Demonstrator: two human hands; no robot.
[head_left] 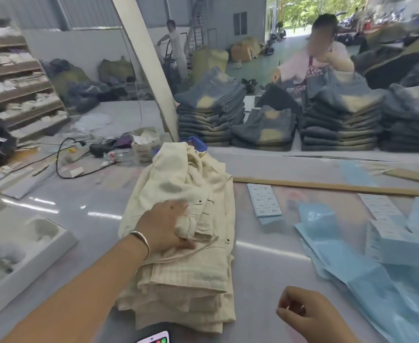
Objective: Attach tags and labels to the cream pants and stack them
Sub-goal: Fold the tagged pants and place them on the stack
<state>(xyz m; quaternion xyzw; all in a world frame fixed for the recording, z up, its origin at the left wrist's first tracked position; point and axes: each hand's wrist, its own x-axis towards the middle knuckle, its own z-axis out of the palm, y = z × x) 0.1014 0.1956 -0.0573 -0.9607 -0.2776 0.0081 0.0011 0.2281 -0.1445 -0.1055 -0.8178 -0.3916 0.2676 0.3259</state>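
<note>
Head view: a worker's left hand (165, 225) grips a fold atop the cream pants (186, 246) stacked mid-table; the right hand (302, 315), loosely curled, seems to pinch something small. Blue labels (264, 200) lie right; pulling one waistband free looks wisest.

This is a garment workshop or clothing warehouse. On a long grey desk (265, 256) lie folded cream pants (186, 256), and behind them stand tall stacks of washed jeans (339, 120). Blue plastic bags (352, 280) and sheets of printed labels (264, 200) lie near. Wooden shelves (17, 95) hold packed clothes, big bundles (208, 60) wait on the floor, and other workers (320, 58) handle clothes by the open door.
</note>
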